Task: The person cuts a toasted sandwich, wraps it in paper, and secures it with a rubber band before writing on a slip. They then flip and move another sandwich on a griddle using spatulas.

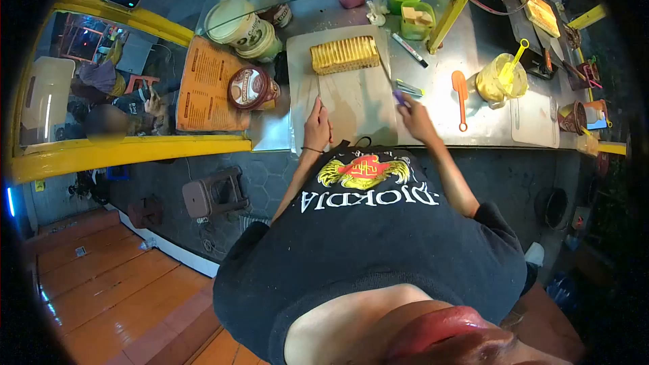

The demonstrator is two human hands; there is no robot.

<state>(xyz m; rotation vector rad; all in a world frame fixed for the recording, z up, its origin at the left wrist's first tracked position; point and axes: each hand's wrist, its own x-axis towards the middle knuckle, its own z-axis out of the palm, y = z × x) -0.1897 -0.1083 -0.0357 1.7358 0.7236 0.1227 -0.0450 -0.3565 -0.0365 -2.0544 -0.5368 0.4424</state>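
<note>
Golden ridged waffle block (343,54) lies at the top of the pale cutting board (358,105), upper centre. Left hand (317,125) pinches a thin knife (318,86); right hand (415,116) closes on a purple-handled tool (399,96). Shirt (368,196) reads "DJOKDJA".

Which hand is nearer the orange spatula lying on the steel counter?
Right. The right hand is beside the cutting board, a short gap from the orange spatula. The left hand rests across the board, farther away.
</note>
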